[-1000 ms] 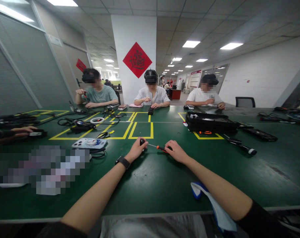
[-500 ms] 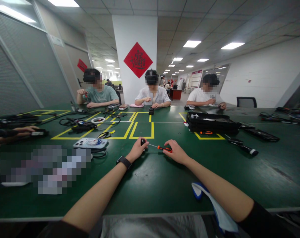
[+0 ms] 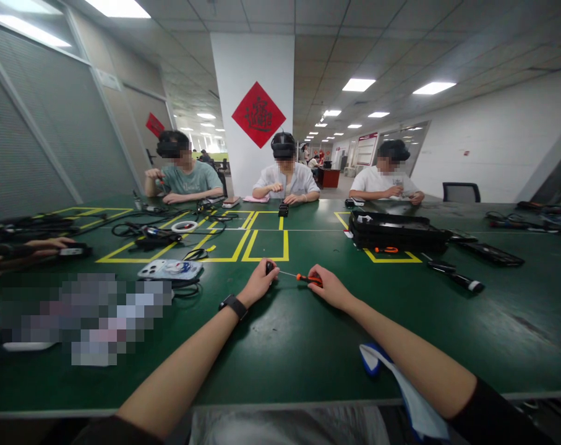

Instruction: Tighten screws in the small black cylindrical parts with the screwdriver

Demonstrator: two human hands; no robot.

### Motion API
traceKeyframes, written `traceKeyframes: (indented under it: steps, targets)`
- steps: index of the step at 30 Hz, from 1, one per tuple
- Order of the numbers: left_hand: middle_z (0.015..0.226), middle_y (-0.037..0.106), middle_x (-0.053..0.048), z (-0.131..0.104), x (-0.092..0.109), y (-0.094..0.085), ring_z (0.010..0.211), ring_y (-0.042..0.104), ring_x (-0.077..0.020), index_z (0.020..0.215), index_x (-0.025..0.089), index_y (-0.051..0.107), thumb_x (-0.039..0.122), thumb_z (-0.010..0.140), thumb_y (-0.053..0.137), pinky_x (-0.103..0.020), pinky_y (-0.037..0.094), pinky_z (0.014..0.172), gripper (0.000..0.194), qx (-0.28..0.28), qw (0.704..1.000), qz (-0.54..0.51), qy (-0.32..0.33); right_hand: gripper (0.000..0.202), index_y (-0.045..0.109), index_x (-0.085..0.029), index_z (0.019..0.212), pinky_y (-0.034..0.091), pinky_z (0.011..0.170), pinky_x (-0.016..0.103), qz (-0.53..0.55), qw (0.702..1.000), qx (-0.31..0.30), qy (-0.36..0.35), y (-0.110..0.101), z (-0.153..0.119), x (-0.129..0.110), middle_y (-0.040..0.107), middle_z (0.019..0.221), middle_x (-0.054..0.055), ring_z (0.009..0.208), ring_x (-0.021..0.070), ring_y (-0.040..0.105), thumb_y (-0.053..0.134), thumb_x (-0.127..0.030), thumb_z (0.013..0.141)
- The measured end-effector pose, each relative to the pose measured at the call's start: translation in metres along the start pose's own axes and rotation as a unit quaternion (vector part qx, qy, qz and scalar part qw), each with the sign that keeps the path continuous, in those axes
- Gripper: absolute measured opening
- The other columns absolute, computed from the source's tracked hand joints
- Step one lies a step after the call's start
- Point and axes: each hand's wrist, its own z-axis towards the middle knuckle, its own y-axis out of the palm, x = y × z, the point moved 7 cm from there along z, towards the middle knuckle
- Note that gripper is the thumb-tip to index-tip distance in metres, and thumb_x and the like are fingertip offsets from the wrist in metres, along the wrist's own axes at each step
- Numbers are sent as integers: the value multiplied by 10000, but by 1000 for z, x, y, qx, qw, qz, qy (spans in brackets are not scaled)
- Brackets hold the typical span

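My left hand (image 3: 258, 282), with a black watch (image 3: 234, 306) at its wrist, is closed around a small black object (image 3: 269, 267) just above the table; its kind is mostly hidden by the fingers. In my right hand (image 3: 330, 286) is a screwdriver (image 3: 303, 277) with an orange and black handle, gripped between thumb and fingers. Its thin metal shaft lies nearly level and points left. The tip reaches the black object at my left fingers, though the exact contact point is too small to make out.
A black open case (image 3: 396, 232) stands right of centre, an orange screwdriver (image 3: 385, 250) before it. Left lies a phone (image 3: 169, 269) among cables. A blue and white cloth (image 3: 401, 383) hangs over the near edge. Several people sit around the green table (image 3: 280, 364).
The view has tilted up very slightly. My right fingers have shifted a little on the screwdriver handle; both hands keep their holds.
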Motion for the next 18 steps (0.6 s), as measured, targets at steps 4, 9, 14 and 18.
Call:
traceKeyframes:
  steps: [4,9,14,18]
  targets:
    - [717,526,18,1,0,0,620,526,-110,893,187,452,414,776,454,-243,407,577,255,-1,1000,1,8,187,511,-170,923,391,718,280,-3,1000,-7,-2,1,-1,-6,542,880,33,786,147,491,538,-282,775]
    - [708,523,20,2,-2,-1,628,534,-112,897,188,449,415,777,454,-247,412,593,257,0,1000,-6,7,244,538,-179,987,376,791,302,-66,998,11,-11,-1,-1,-11,538,932,64,896,170,474,412,-345,860]
    - [717,530,18,2,-3,-1,627,537,-110,900,191,456,422,772,462,-242,413,589,265,7,1000,-12,1,256,586,-175,853,376,781,298,-101,995,13,-8,0,1,-3,536,861,61,851,160,474,365,-301,885]
    - [732,542,12,1,-3,-2,621,540,-109,902,189,463,444,761,473,-237,412,575,291,6,1000,-10,-11,208,576,-168,833,385,754,292,-82,996,18,-10,1,2,0,531,841,53,823,155,472,400,-271,870]
